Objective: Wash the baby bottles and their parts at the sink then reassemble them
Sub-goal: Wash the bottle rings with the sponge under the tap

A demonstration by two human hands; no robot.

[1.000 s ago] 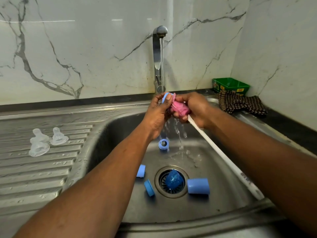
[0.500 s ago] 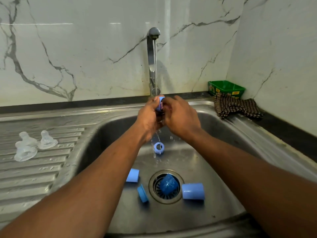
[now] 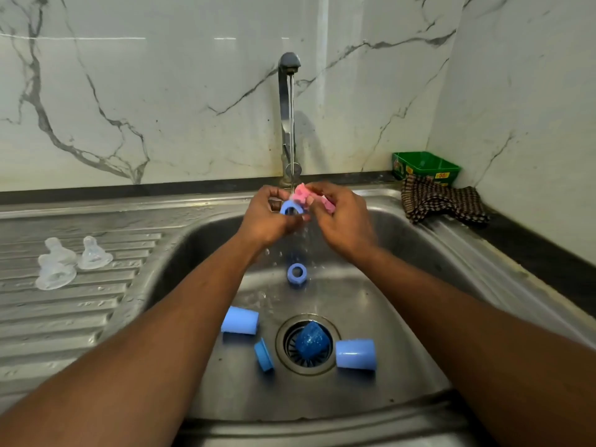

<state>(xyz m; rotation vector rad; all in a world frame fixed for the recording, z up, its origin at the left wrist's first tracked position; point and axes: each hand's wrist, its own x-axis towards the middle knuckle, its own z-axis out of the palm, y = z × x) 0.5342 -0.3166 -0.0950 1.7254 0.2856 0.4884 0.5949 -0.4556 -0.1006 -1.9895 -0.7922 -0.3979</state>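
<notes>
Under the running tap (image 3: 289, 64), my left hand (image 3: 267, 217) grips a blue bottle ring (image 3: 291, 209) with its opening facing me. My right hand (image 3: 342, 217) pinches a pink sponge brush head (image 3: 303, 192) against the ring's top; the brush handle is hidden behind that hand. In the steel sink (image 3: 403, 253) lie another blue ring (image 3: 296, 273), a third ring on edge (image 3: 263, 354), two light-blue caps (image 3: 240, 320) (image 3: 356, 354) and a dark-blue cap (image 3: 312, 339) on the drain. Three clear teats (image 3: 64, 261) stand on the drainboard at left.
A checked cloth (image 3: 442, 203) and a green box (image 3: 425, 164) sit at the back right corner. Marble walls close the back and right. The ribbed drainboard (image 3: 64, 317) stretches left of the basin.
The hands have drawn slightly apart and turned: the ring's opening now faces me and the pink brush head shows again on top of it. The long white handle seen a second ago is out of sight.
</notes>
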